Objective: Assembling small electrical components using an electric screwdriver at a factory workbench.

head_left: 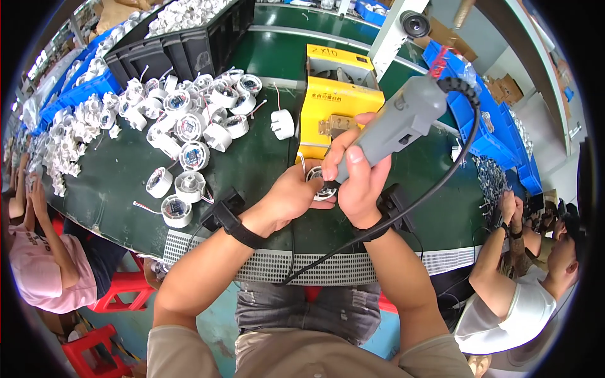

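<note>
White round plastic housing (pixel 324 194) is what I'm watching the left hand (pixel 292 194) pinch; the right hand (pixel 362 183) is clasping, fingers curled, a grey cylindrical power tool (pixel 398 118), best kept square.

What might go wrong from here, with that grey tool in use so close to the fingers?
The grey tool in the right hand could slip and nick the left hand, whose fingers hold the round white part at its tip.

The black cable, crossing the right wrist, might snag.
</note>
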Action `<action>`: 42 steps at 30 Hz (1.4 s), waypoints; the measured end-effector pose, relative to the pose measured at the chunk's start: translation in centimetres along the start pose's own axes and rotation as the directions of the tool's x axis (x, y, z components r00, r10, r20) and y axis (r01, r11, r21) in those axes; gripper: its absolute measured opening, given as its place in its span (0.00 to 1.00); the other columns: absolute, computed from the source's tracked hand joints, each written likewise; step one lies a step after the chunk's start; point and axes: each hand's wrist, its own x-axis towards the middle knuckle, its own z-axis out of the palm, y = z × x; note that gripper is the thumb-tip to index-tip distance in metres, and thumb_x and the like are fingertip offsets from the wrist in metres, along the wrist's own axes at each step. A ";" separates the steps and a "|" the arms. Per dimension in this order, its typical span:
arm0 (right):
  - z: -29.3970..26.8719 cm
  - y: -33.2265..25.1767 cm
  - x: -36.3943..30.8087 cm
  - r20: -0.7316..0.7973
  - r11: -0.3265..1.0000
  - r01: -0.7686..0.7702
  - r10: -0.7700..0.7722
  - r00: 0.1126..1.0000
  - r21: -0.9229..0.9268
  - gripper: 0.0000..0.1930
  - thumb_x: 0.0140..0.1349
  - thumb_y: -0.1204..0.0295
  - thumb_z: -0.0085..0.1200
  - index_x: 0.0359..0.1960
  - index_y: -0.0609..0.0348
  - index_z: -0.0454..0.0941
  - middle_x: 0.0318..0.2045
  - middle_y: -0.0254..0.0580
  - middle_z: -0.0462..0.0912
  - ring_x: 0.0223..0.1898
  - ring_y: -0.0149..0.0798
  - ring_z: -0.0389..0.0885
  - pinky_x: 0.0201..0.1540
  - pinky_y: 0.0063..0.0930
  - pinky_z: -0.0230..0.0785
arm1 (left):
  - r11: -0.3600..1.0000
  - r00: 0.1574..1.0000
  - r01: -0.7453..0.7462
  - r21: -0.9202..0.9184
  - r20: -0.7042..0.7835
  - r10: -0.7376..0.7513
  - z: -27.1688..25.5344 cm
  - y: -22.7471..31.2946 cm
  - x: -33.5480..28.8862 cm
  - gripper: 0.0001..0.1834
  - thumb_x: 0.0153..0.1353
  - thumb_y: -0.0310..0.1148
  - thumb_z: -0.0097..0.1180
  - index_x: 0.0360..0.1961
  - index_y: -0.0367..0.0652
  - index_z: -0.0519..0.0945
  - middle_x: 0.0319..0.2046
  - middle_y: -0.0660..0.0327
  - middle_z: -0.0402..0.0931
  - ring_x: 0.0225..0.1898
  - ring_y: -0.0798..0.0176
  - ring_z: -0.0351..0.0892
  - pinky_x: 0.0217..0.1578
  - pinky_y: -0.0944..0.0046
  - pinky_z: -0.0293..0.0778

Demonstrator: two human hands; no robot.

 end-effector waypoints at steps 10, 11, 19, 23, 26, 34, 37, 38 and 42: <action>-4.2 -2.1 -1.5 -0.117 0.999 0.030 -0.034 0.993 -0.035 0.24 0.61 0.68 0.53 0.54 0.63 0.57 0.24 0.38 0.70 0.18 0.29 0.68 0.21 0.24 0.65 | 0.229 0.648 -0.156 0.961 -0.076 0.758 -3.8 5.8 -3.0 0.26 0.52 0.19 0.55 0.55 0.42 0.71 0.48 0.48 0.73 0.48 0.45 0.76 0.47 0.57 0.74; -4.2 -1.9 -1.4 -0.134 0.999 0.007 -0.013 0.991 -0.041 0.23 0.61 0.70 0.52 0.54 0.64 0.58 0.24 0.38 0.71 0.18 0.29 0.69 0.22 0.24 0.65 | 0.166 0.614 -0.145 0.975 -0.043 0.788 -4.2 6.2 -2.2 0.34 0.47 0.18 0.56 0.59 0.41 0.66 0.53 0.45 0.67 0.50 0.39 0.72 0.50 0.51 0.71; -5.2 -0.9 -1.2 -0.185 0.971 -0.094 0.052 0.981 -0.222 0.22 0.61 0.76 0.50 0.56 0.64 0.61 0.26 0.36 0.73 0.19 0.25 0.69 0.23 0.20 0.65 | 0.091 0.791 -0.258 0.962 0.157 0.592 -6.3 6.1 5.2 0.39 0.43 0.23 0.64 0.59 0.35 0.62 0.54 0.42 0.63 0.58 0.39 0.63 0.57 0.55 0.65; -4.5 -0.8 -1.2 -0.157 0.974 -0.094 0.062 0.986 -0.208 0.21 0.61 0.75 0.51 0.55 0.62 0.62 0.27 0.35 0.73 0.19 0.25 0.69 0.22 0.20 0.65 | 0.135 0.762 -0.378 0.916 0.225 0.607 -8.9 4.9 6.1 0.40 0.39 0.23 0.66 0.58 0.41 0.64 0.54 0.46 0.64 0.56 0.40 0.66 0.56 0.55 0.68; -4.8 0.3 -1.3 -0.137 0.962 -0.029 -0.009 0.991 -0.272 0.19 0.61 0.74 0.52 0.52 0.62 0.62 0.27 0.35 0.74 0.20 0.25 0.70 0.21 0.20 0.65 | 0.099 0.766 -0.359 0.928 0.232 0.600 -8.8 4.6 5.9 0.38 0.40 0.25 0.69 0.55 0.37 0.66 0.54 0.47 0.65 0.58 0.42 0.64 0.58 0.56 0.65; -4.5 0.3 -1.1 -0.126 0.937 -0.003 -0.044 0.991 -0.350 0.21 0.59 0.75 0.54 0.53 0.64 0.64 0.26 0.34 0.74 0.19 0.23 0.70 0.21 0.19 0.66 | -0.276 0.832 -0.127 0.953 0.254 0.494 -7.4 6.7 4.8 0.34 0.41 0.37 0.67 0.52 0.43 0.70 0.47 0.44 0.71 0.41 0.38 0.77 0.41 0.49 0.76; -4.0 -0.1 -1.3 -0.185 0.945 -0.098 0.041 0.982 -0.312 0.23 0.56 0.70 0.61 0.51 0.64 0.67 0.36 0.46 0.82 0.37 0.36 0.82 0.42 0.28 0.72 | -0.260 0.763 -0.158 0.953 0.285 0.580 -9.5 5.9 3.5 0.32 0.43 0.41 0.68 0.52 0.47 0.72 0.48 0.45 0.71 0.41 0.40 0.78 0.41 0.50 0.76; -3.9 -0.2 -1.4 -0.196 0.944 -0.098 0.036 0.980 -0.315 0.23 0.56 0.70 0.61 0.51 0.64 0.67 0.36 0.46 0.82 0.37 0.36 0.82 0.42 0.28 0.72 | -0.246 0.747 -0.162 0.956 0.282 0.602 -10.0 5.9 2.8 0.33 0.43 0.43 0.68 0.52 0.49 0.72 0.49 0.46 0.71 0.41 0.40 0.78 0.41 0.50 0.76; -3.6 0.3 -1.5 -0.167 0.942 -0.096 0.044 0.985 -0.322 0.24 0.56 0.68 0.61 0.51 0.64 0.67 0.38 0.50 0.82 0.40 0.44 0.83 0.42 0.31 0.73 | -0.301 0.724 -0.120 0.946 0.291 0.625 -12.0 6.3 0.6 0.30 0.45 0.45 0.68 0.50 0.50 0.74 0.48 0.54 0.72 0.39 0.43 0.79 0.38 0.51 0.76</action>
